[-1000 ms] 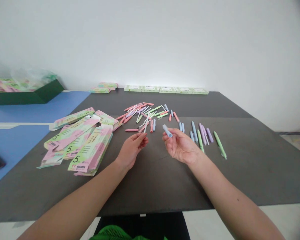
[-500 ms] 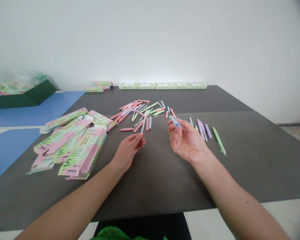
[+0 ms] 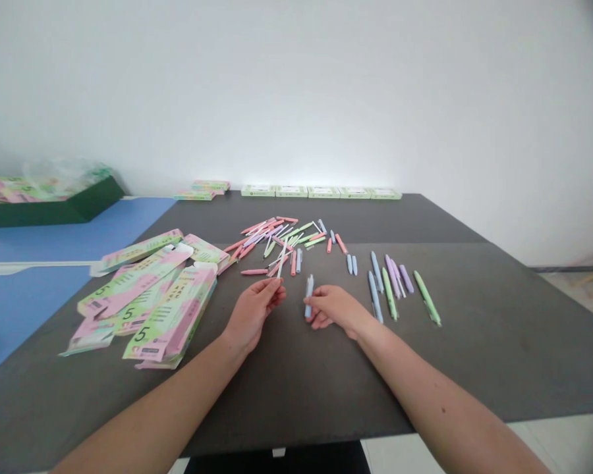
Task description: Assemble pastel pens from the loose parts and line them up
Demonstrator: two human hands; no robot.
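Between thumb and fingers, my left hand [image 3: 255, 309] pinches a thin white pen refill [image 3: 282, 258] that points up and away. My right hand [image 3: 335, 308] grips a light blue pen barrel [image 3: 309, 296], held nearly upright a short way right of the refill. The two parts are apart. Beyond my hands lies a loose pile of pink, green and purple pen parts [image 3: 261, 238] with white refills among them. To the right of my right hand, blue pens [image 3: 374, 296], green pens [image 3: 426, 299] and purple pen parts [image 3: 393, 276] lie side by side.
Opened pink-and-green cartons [image 3: 163, 316] are heaped at left. A row of flat boxes [image 3: 323, 192] stands along the wall, with a small stack [image 3: 205, 189] beside it. On a blue surface [image 3: 128, 220] sits a dark green bin [image 3: 79, 209]. Two small blue pieces [image 3: 352, 264] lie near centre.
My right hand has moved left and down with the blue barrel, turning it upright, closer to the refill. My left hand stays nearly still. The view has tilted slightly upward.
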